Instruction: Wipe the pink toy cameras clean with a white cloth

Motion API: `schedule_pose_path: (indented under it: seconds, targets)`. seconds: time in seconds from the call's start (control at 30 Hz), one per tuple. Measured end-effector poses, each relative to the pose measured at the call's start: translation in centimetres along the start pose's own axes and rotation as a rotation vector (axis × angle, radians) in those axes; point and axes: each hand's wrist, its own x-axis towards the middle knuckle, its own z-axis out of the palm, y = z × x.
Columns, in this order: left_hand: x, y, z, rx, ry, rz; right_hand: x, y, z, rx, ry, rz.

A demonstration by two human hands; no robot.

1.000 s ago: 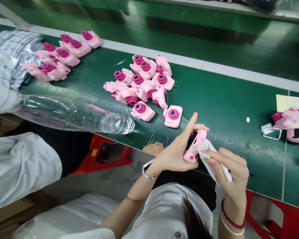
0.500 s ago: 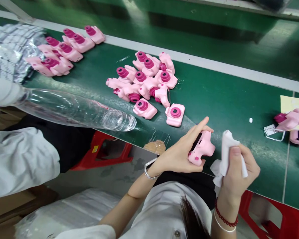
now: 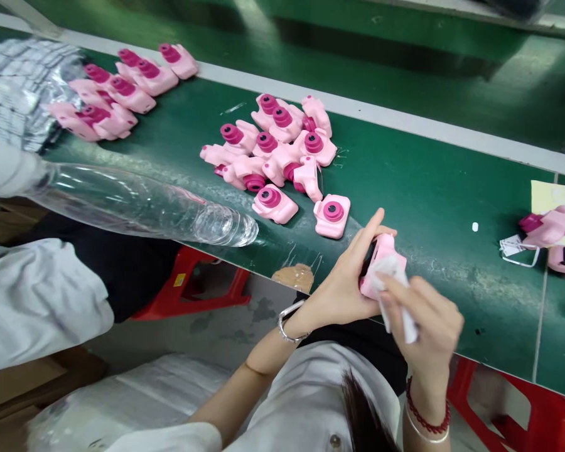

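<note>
So the right hand (image 3: 426,320), fingers pinched on the white cloth (image 3: 395,295), is back pressing it onto the pink toy camera (image 3: 381,263) that the left hand (image 3: 346,289) grips just off the green belt's (image 3: 428,188) near edge, so wiping's resumed.

Just beside the green worktop (image 3: 428,182) edge, the left hand (image 3: 343,289) grips a pink toy camera (image 3: 381,257); the right hand (image 3: 426,320) presses a white cloth (image 3: 395,301) against it. More cameras (image 3: 282,150) lie farther along the worktop.
</note>
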Motion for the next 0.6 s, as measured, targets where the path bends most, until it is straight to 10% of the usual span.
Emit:
schedule_pose_path:
  seconds: [0.1, 0.3, 0.6]
  targets:
    - [0.2, 0.1, -0.2, -0.031, 0.018, -0.029, 0.0, 0.1, -0.2, 0.043, -0.128, -0.046]
    - [0.2, -0.1, -0.7, -0.484, -0.046, -0.232, -0.6, 1.2, 0.3, -0.025, 0.253, 0.159]
    - [1.1, 0.7, 0.1, -0.962, 0.187, -0.586, -1.2, 0.7, 1.6, -0.062, 0.169, 0.041]
